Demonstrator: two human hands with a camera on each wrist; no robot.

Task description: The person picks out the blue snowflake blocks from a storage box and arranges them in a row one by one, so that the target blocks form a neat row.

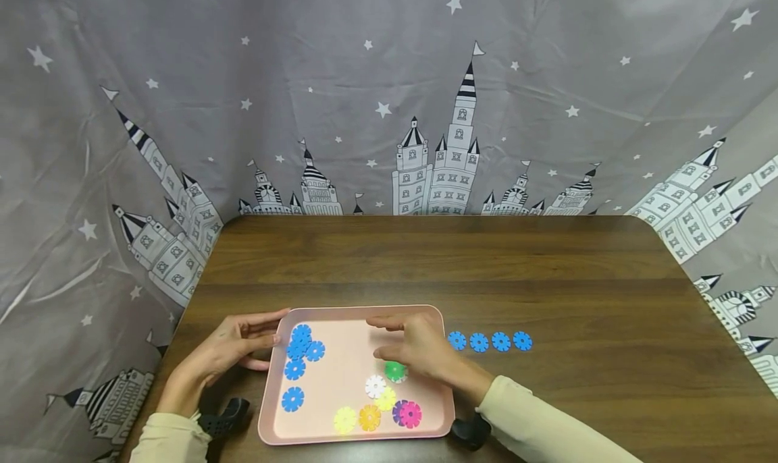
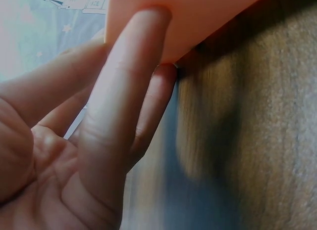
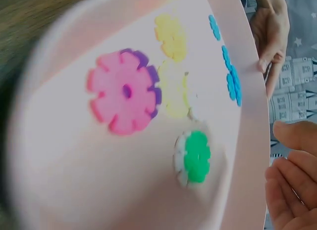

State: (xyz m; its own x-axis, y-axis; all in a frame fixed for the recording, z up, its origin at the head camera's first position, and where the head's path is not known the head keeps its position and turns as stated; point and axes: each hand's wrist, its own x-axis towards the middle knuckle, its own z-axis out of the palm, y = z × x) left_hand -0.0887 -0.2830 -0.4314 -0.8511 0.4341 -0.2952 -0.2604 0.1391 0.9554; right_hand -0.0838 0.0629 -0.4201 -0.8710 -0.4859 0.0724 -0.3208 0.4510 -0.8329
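1 tray [image 1: 346, 375] (L hand [image 1: 223, 348] on side)

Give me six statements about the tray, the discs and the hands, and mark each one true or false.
1. Four blue discs lie in a row on the table. True.
2. The right hand pinches a blue disc. False: the right hand is above the tray, with no disc visible in its fingers.
3. The left hand touches the tray. True.
4. The pink disc overlaps the green disc. False: the pink disc overlaps a purple disc.
5. The orange disc lies outside the tray. False: the orange disc is inside.
6. The green disc partly covers a white disc. True.
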